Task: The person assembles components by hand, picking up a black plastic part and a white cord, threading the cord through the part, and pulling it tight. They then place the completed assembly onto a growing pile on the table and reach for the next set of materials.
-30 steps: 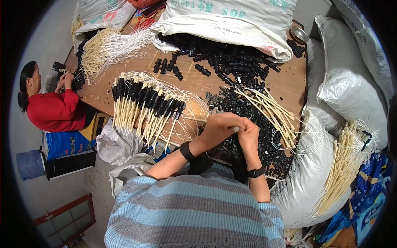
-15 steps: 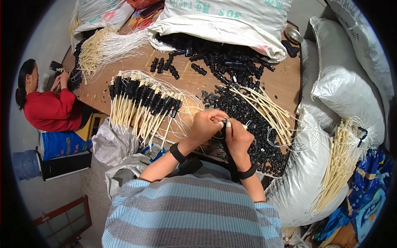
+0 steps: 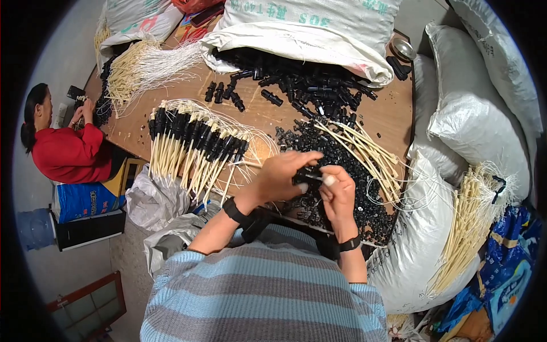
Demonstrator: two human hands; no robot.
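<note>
My left hand is curled round a black plastic fitting over the front of the table. A cream tube sticks out to the left behind that hand. Close by on the right, my right hand has its thumb and fingers pinched together near the fitting's end. A short pale strand shows between the hands; whether the right fingers hold it is unclear. Below both hands spreads a heap of small black plastic parts. Left of them lies a row of cream tubes with black fittings and white cords.
Loose cream tubes lie right of the heap. An open white sack spills larger black fittings at the back. Stuffed sacks crowd the right edge. At far left sits a person in red.
My hands have parted slightly: the left turned with its fingers lifted, and the right moved a little right and down. The black fitting now shows between them.
</note>
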